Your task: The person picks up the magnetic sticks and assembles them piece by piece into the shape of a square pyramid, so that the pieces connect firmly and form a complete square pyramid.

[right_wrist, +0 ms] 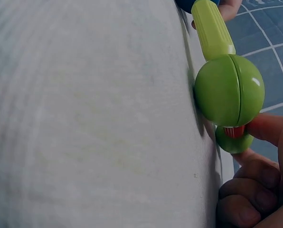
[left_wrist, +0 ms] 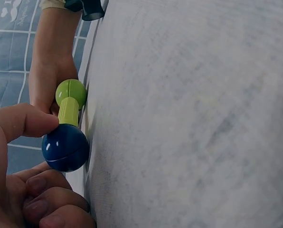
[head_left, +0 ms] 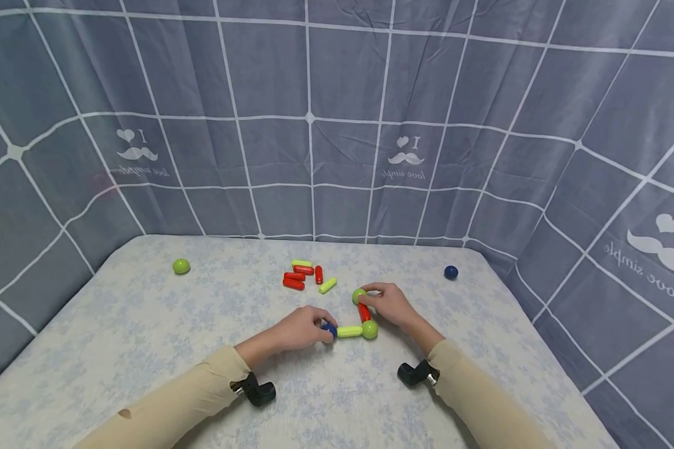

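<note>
Left hand (head_left: 297, 329) fingers pinch the glossy blue plastic ball (head_left: 329, 330) and right hand (head_left: 390, 304) fingers pinch the far green plastic ball (head_left: 359, 295), steadying the L-shaped rod-and-ball chain flat on the desk (head_left: 146, 324).

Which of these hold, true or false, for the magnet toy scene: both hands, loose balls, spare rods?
1. The left hand holds the blue ball at the chain's end. True.
2. The right hand rests flat, touching nothing. False: its fingers pinch the red rod.
3. A loose green ball lies far left. True.
4. The spare rods are all blue. False: red and yellow-green.
</note>
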{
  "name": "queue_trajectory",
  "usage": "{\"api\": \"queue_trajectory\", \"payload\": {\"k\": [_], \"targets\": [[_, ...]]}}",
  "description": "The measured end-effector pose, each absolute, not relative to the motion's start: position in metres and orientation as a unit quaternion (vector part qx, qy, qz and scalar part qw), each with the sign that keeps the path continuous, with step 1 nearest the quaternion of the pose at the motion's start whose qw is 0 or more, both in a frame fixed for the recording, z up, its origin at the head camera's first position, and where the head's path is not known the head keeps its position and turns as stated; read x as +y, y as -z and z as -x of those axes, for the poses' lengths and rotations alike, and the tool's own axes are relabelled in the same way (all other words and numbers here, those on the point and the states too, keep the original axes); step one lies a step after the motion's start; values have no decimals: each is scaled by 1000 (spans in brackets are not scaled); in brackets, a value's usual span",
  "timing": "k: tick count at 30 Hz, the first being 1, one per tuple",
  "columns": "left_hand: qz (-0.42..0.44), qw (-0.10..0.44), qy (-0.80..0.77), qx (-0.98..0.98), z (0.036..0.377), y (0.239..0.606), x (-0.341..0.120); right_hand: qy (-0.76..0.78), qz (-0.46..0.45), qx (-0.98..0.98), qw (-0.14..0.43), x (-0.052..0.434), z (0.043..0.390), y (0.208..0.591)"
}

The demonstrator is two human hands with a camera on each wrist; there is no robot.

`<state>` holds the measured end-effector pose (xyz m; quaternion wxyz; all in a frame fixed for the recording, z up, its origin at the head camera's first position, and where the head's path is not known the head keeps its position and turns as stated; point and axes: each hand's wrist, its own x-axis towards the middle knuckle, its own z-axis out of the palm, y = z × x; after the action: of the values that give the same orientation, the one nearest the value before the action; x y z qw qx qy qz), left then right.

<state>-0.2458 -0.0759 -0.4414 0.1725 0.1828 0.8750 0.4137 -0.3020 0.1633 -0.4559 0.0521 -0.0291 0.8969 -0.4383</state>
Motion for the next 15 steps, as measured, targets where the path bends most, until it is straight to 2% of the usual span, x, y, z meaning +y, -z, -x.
{"api": "queue_trajectory", "payload": {"k": [4, 12, 15], "targets": [[-165, 153, -415, 881, 249, 442, -74, 446, 26, 893, 54, 164, 304, 458], [-84, 47, -480, 872, 265, 444, -71, 449, 22, 892, 53, 165, 304, 459], [-55, 27, -502, 863, 272, 445, -69, 451, 20, 891, 53, 165, 304, 458]]}}
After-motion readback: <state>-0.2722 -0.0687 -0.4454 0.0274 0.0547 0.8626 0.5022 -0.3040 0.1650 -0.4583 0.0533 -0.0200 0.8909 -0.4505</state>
